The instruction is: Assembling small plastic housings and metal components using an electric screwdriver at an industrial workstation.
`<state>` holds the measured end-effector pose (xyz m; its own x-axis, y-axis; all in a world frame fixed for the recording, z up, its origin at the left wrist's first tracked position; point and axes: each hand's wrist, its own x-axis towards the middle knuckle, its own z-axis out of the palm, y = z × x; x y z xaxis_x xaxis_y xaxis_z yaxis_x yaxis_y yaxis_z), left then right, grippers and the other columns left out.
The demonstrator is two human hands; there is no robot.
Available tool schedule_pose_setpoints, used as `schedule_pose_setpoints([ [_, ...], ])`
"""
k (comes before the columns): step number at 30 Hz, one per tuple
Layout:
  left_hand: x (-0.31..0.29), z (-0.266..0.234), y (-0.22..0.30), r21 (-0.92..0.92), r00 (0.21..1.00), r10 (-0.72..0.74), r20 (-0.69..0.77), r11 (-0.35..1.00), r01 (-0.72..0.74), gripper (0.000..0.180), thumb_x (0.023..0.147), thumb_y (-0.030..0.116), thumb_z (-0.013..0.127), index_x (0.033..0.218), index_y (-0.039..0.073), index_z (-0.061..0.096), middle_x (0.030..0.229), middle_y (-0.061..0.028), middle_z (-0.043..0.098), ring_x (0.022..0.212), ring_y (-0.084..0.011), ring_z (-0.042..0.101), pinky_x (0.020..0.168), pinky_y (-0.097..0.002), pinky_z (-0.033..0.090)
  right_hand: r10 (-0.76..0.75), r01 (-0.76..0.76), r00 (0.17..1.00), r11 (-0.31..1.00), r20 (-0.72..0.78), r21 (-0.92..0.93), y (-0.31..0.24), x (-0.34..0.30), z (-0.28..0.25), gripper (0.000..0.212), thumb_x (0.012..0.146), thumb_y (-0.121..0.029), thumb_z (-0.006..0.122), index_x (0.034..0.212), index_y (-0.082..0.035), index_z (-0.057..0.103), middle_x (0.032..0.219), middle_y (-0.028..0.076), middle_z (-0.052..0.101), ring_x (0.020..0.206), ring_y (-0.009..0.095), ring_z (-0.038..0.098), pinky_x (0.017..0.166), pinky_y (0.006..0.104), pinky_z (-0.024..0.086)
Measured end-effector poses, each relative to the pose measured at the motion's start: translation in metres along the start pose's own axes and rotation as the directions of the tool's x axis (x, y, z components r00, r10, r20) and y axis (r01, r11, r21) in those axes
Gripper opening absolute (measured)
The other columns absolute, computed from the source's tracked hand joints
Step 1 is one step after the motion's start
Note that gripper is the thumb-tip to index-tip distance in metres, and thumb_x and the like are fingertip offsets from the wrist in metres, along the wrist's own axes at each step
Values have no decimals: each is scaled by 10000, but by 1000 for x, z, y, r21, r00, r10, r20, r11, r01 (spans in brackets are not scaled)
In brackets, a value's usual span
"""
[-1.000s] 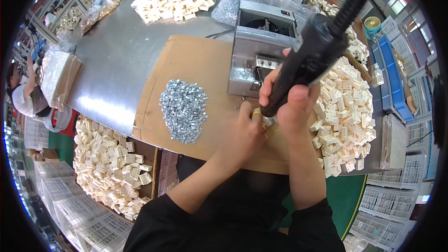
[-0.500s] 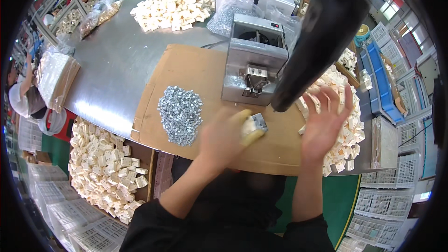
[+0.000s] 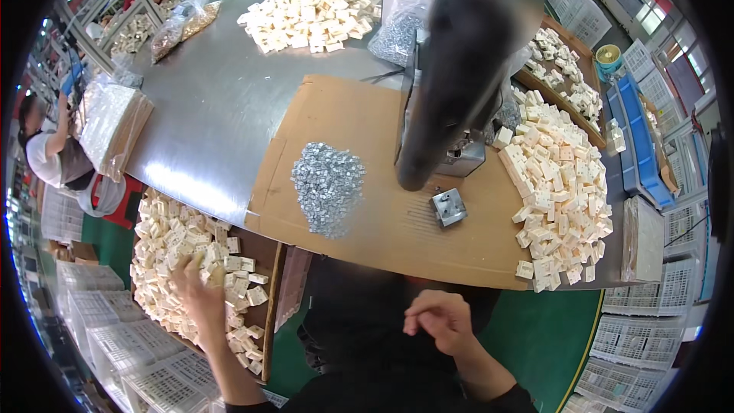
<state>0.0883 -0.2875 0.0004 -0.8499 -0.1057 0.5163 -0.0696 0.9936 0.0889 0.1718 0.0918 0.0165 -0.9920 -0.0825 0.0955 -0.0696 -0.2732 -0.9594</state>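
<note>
Bin (image 3: 272,313): parts (image 3: 168,260) lying loose, possibly spilling if raked | driver (image 3: 451,69): hanging near block (image 3: 449,208), possibly knocking it if swinging | worker's left hand (image 3: 200,287): spreading half-open over parts, hold unclear | right hand (image 3: 445,323): half-curling, nothing visible in it | block: sitting on cardboard (image 3: 352,115)

A black top (image 3: 382,382) with black sleeves (image 3: 514,401) leaves much of both forearms (image 3: 485,372) bare.
</note>
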Motion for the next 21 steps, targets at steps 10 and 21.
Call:
schedule_pose_setpoints([
  [10, 84, 54, 182, -722, 786, 614, 72, 576, -384, 157, 785, 77, 747, 942, 70, 750, 911, -77, 692, 872, -275, 660, 774, -382, 523, 36, 42, 938, 976, 345, -215, -19, 41, 32, 166, 912, -37, 651, 1075, -47, 678, 861, 98, 661, 740, 243, 648, 661, 341, 497],
  [21, 114, 47, 213, -571, 474, 872, 120, 451, -686, 40, 755, 83, 637, 733, 85, 671, 851, -56, 643, 853, -246, 628, 795, -385, 477, 39, 33, 957, 970, 287, -241, -5, 52, 23, 120, 962, -80, 612, 1066, -31, 642, 925, 79, 671, 738, 220, 631, 682, 321, 499],
])
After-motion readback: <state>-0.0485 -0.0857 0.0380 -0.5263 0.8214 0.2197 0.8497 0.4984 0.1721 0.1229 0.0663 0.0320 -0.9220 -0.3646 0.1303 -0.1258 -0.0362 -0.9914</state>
